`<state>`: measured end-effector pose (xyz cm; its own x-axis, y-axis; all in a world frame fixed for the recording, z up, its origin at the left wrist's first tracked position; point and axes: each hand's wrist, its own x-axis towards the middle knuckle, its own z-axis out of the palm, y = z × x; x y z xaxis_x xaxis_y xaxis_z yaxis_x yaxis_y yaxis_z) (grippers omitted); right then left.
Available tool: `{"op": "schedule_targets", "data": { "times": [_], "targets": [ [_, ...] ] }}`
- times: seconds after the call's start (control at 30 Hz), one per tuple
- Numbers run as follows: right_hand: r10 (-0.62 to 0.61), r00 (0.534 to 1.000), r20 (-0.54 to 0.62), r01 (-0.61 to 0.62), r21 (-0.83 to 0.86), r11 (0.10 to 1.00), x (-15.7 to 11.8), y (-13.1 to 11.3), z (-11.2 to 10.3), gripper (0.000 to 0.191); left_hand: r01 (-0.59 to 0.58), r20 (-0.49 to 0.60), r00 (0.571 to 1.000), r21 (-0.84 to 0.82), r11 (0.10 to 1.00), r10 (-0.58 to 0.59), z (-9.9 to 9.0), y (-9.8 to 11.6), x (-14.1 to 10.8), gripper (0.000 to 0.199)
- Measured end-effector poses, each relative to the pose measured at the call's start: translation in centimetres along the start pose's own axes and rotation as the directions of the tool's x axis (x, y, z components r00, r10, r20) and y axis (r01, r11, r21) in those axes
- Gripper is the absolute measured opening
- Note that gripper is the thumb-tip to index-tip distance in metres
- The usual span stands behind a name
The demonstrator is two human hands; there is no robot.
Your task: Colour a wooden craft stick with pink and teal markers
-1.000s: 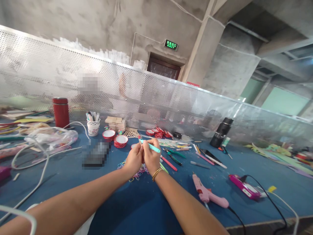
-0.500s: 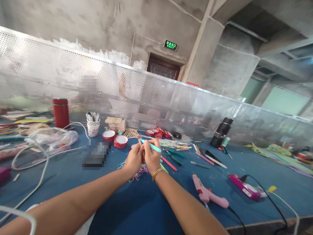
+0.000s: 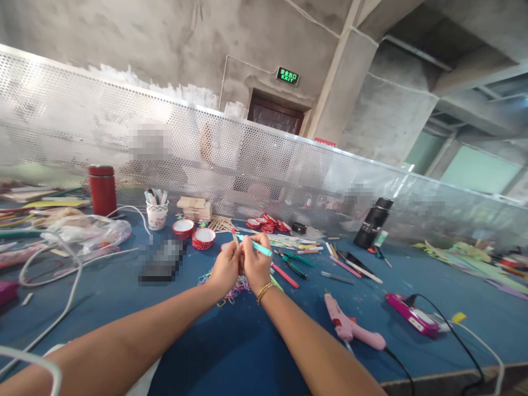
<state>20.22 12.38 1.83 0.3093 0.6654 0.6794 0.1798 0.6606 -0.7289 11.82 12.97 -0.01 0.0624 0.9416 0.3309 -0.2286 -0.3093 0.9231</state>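
Observation:
My right hand (image 3: 256, 267) is closed around a turquoise marker (image 3: 262, 249), held slantwise with its tip toward the left. Beside it, touching, my left hand (image 3: 225, 269) pinches a small thin stick (image 3: 235, 237) whose upper end looks red. The marker's tip is close to this stick; whether they touch I cannot tell. Colourful paper clips (image 3: 236, 290) lie in a pile below both hands. Just left of the hands stand round red-and-white tins (image 3: 203, 238), and to the right are green-handled pliers (image 3: 293, 265) and a red marker (image 3: 285, 275).
A pink glue gun (image 3: 350, 324) and a magenta power strip (image 3: 413, 314) with cords lie at right. A phone (image 3: 163, 261), pen cup (image 3: 157, 213) and red flask (image 3: 102, 191) are at left. A black bottle (image 3: 373, 223) leans near the perforated metal divider (image 3: 284, 159).

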Motion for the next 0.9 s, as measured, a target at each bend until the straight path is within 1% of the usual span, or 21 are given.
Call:
{"op": "schedule_targets", "data": {
  "times": [0.27,0.5,0.63,0.9],
  "targets": [
    [-0.011,0.999,0.036,0.011,0.003,1.0,-0.13,-0.62,-0.16,0.023,-0.044,0.007,0.999,0.038,0.998,0.044,-0.13,0.41,-0.12,0.031],
    [-0.022,1.0,0.005,0.022,-0.014,1.0,0.04,-0.47,-0.09,0.024,-0.039,-0.012,0.999,0.051,0.998,0.039,-0.15,0.06,-0.02,0.033],
    [0.011,1.0,-0.02,-0.01,0.02,1.0,0.12,-0.28,-0.01,0.024,-0.031,-0.009,0.999,0.052,0.998,0.032,-0.07,0.14,-0.06,0.036],
    [-0.004,1.0,0.022,0.004,0.011,1.0,-0.16,-0.65,-0.02,0.025,-0.035,0.004,0.999,0.038,0.999,0.035,-0.11,0.35,-0.12,0.034]
  ]
}}
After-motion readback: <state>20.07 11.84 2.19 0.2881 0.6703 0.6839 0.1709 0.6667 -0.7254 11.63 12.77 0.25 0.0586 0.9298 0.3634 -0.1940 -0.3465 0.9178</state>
